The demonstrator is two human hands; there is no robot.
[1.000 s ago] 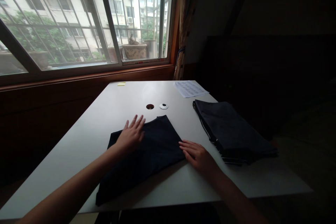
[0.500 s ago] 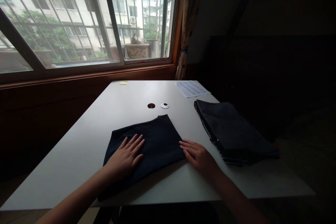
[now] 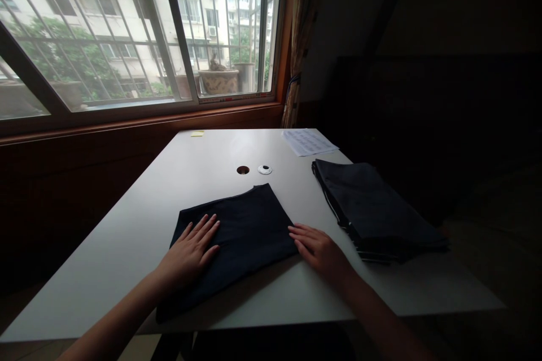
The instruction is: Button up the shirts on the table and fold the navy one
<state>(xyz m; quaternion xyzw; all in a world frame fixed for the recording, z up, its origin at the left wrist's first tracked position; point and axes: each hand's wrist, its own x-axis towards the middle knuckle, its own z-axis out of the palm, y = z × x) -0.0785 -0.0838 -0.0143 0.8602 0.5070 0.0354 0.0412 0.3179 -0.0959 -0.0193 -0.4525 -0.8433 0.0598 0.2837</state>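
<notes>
Window w/ bars (image 3: 127,39) behind, main light; R side v. dark.
White desk (image 3: 114,220) below it.
Stack of dark cloth (image 3: 372,203) on desk's R part, layers uneven; outer corner at or past desk edge, too dark to tell. Risk: a knock from R forearm could shift it.
Dark-blue cloth (image 3: 249,225) flat on desk, front & ctr, L of stack, not touching it. Near-L corner v. close to desk's front edge: a pull toward the body could drag it over.
L hand (image 3: 188,254) open, fingers spread, palm-down on cloth's L part; uneven push could rumple it.
R hand (image 3: 317,248) at cloth's R corner, fingers together, tips touching; pinch or just rest, can't tell. If tips slip, that corner could skew.
Printed sheets (image 3: 309,142), far R.
White cap (image 3: 265,170) beside desk hole (image 3: 243,170).
Yellow note (image 3: 197,133), far L.
</notes>
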